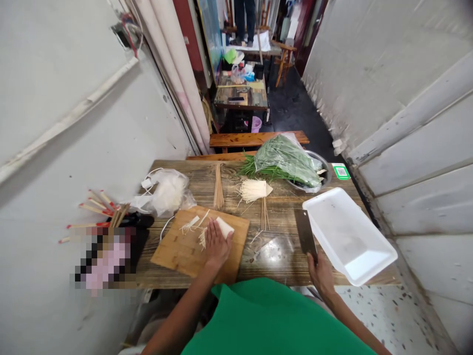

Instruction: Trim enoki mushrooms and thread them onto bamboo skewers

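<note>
My left hand point(217, 241) lies with fingers stretched flat over a bundle of enoki mushrooms point(202, 239) on a wooden cutting board point(173, 251). A pale wrapped end point(224, 227) of the bundle shows past the fingers; the palm hides the rest. Loose enoki strands point(190, 223) lie on the board to the left. My right hand point(320, 271) is closed round the handle of a cleaver point(306, 231), whose broad dark blade points away from me beside a white tray point(332, 217). Another enoki bundle point(254, 190) rests on the table beyond the board.
Thin wooden skewers point(218, 187) lie behind the board, more point(264, 214) below the far enoki. Bagged green chives point(279, 158) rest on a metal bowl point(327, 180). A plastic bag point(168, 190) sits at left, near red-tipped sticks point(98, 204). Beyond is a bench point(254, 139).
</note>
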A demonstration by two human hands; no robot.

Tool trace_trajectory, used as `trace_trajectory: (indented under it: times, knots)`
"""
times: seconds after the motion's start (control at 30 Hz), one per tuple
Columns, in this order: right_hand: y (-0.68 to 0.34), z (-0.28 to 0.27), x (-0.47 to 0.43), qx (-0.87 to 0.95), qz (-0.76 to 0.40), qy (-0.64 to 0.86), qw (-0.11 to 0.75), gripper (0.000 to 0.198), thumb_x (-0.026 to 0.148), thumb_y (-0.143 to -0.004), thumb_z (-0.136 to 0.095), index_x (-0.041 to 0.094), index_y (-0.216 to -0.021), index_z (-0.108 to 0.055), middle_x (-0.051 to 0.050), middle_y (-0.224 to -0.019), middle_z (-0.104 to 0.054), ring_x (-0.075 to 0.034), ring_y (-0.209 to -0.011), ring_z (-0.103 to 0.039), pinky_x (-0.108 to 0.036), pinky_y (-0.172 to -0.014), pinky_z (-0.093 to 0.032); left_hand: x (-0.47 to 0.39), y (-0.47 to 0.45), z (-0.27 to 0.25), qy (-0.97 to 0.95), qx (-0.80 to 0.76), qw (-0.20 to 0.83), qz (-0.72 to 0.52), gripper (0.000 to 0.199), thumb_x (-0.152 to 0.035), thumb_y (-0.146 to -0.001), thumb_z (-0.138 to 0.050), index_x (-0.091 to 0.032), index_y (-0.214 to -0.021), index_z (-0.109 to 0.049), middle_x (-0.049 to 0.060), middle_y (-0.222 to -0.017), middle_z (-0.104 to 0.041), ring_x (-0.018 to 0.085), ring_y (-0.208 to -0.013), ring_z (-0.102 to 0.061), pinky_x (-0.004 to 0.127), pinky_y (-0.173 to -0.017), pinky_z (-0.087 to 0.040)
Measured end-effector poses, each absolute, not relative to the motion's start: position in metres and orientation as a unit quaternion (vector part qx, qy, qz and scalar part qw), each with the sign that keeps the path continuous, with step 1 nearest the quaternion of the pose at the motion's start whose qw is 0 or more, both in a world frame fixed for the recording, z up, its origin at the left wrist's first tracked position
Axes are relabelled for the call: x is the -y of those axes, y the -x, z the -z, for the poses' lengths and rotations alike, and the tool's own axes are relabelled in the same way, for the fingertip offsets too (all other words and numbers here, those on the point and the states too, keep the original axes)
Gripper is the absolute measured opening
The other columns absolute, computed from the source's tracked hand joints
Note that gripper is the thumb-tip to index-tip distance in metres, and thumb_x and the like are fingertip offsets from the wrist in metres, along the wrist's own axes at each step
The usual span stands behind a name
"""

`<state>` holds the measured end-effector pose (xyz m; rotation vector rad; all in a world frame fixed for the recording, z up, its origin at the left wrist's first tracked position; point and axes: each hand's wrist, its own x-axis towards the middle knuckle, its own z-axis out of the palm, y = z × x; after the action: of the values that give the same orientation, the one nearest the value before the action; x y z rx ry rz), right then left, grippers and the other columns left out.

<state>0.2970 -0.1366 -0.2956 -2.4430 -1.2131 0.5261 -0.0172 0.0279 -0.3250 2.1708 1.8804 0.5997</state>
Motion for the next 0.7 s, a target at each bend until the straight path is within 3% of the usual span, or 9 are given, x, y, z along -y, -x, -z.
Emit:
trace_trajectory:
  times: [0.13,0.33,0.7]
  knots:
    - [-0.274,0.270,0.093,0.486,-0.355,0.773,0.200,0.035,0.047,-0.085,-0.036,0.016,-0.077,-0.052,-0.007,-0.068,-0.061,-0.019,-0.061,-0.060,-0.028,-0.056,-0.047,-0.029,0.017,0.324,-0.723,-0.654,0.107,-0.192,0.071,-0.045,-0.088,-0.031,0.002,-0.139,-0.016,0.026,-0.144,-0.021,0.031,-0.135,-0.013,0.050,-0.109,-0.015]
    - [-0.225,0.270,0.006,0.485,-0.571,0.635,0.189,0.023,0.038,-0.089,-0.036,0.019,-0.078,-0.041,0.007,-0.049,-0.045,-0.008,-0.032,-0.043,-0.017,-0.032,-0.034,-0.034,0.010,0.316,-0.712,-0.670,0.112,-0.177,0.065,-0.040,-0.090,-0.029,-0.002,-0.140,-0.012,0.023,-0.146,-0.018,0.028,-0.136,-0.010,0.049,-0.109,-0.015]
    - [-0.211,0.300,-0.052,0.454,-0.685,0.553,0.137,0.016,0.032,-0.089,-0.041,0.019,-0.078,-0.039,0.011,-0.045,-0.039,-0.005,-0.028,-0.036,-0.014,-0.029,-0.025,-0.038,-0.015,0.316,-0.697,-0.690,0.128,-0.149,0.062,-0.034,-0.091,-0.029,-0.003,-0.141,-0.008,0.022,-0.148,-0.012,0.027,-0.137,-0.006,0.052,-0.109,-0.012]
